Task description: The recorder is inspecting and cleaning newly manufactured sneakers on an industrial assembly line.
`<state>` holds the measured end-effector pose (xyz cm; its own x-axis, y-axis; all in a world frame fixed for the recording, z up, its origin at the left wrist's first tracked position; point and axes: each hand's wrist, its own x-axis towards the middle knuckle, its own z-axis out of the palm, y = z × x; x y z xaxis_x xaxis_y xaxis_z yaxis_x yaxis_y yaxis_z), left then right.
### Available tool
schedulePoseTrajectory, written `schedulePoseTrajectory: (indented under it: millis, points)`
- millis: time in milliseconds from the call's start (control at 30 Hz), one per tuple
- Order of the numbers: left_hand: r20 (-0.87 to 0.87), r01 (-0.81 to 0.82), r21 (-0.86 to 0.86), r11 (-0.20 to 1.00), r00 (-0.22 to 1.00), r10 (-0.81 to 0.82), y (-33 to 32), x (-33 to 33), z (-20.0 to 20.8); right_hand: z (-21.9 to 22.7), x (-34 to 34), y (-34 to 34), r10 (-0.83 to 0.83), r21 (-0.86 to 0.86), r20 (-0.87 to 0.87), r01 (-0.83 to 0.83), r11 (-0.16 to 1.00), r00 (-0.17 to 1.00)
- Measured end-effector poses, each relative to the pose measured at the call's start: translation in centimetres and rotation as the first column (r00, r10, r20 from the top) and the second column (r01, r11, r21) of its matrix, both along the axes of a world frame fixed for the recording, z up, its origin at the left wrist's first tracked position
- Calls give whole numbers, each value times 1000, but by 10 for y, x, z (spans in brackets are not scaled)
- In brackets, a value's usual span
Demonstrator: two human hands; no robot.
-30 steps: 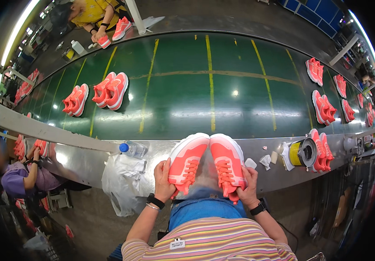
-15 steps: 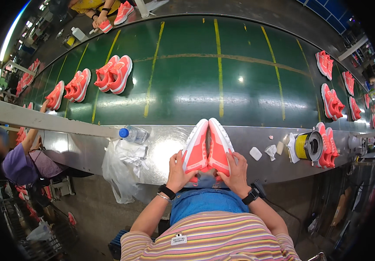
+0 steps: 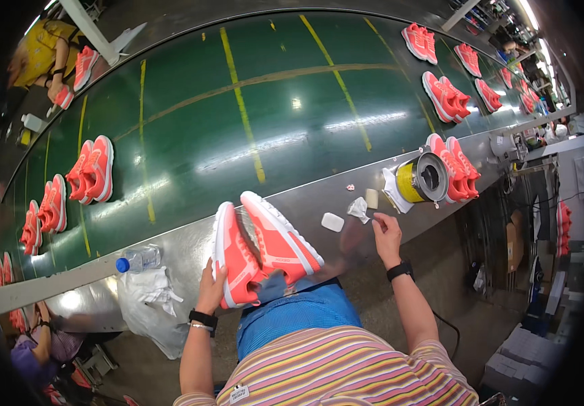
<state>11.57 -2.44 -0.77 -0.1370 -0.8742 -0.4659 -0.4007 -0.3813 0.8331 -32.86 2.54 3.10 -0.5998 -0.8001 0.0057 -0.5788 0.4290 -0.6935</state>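
My left hand (image 3: 210, 287) is closed on the outer side, near the heel, of a coral-pink sneaker (image 3: 235, 264) with a white sole. Its mate (image 3: 282, 240) leans beside it, toes apart, with no hand on it. Both sit at the front of the metal ledge (image 3: 193, 233) against my blue-clad lap. Away to the right, my right hand (image 3: 388, 237) is open and holds nothing I can see. Close by its fingertips lie a beige block (image 3: 372, 198), a crumpled white tissue (image 3: 358, 210) and a white rounded piece (image 3: 332, 222).
A yellow-banded can (image 3: 414, 179) stands on the right, with a sneaker pair (image 3: 454, 169) beyond it. Leftward are a blue-capped bottle (image 3: 139, 259) and a plastic bag (image 3: 163, 331). More sneakers (image 3: 92, 169) ride the green belt (image 3: 190, 145). Co-workers are at the left.
My right hand has let go of its sneaker and moved right, toward the small pieces. The sneakers' toes have spread apart. The view has turned rightward.
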Motion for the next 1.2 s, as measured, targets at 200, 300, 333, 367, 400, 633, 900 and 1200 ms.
schedulePoseTrajectory:
  millis: [200, 300, 333, 367, 400, 633, 900, 1200]
  points:
    - [95, -100, 103, 990, 991, 91, 28, 2, 12, -35, -3, -24, 234, 12, -189, -236, 972, 954]
    - [96, -112, 59, 992, 990, 106, 39, -5, -3, -58, -17, -27, 186, 17, -255, -188, 982, 949]
    - [139, -76, 0, 997, 987, 75, 37, -15, 6, -58, -20, -27, 136, -30, -259, -148, 989, 956]
    - [163, -100, -37, 994, 981, 105, 40, -18, 6, -36, -6, -37, 74, -68, -136, -84, 994, 988]
    - [121, -112, -49, 993, 986, 117, 42, -18, 0, -24, 0, -42, 11, -140, 64, -2, 990, 998]
    - [69, -123, -90, 988, 989, 130, 42, -24, 16, 81, 179, -61, 441, -254, 603, -364, 896, 665]
    - [98, -64, -276, 959, 991, 94, 42, -22, 1, 15, 291, -76, 698, -243, 312, -656, 715, 645]
    - [28, -72, -250, 966, 996, 81, 43, -16, -2, 12, 304, -86, 647, -261, 256, -593, 762, 719]
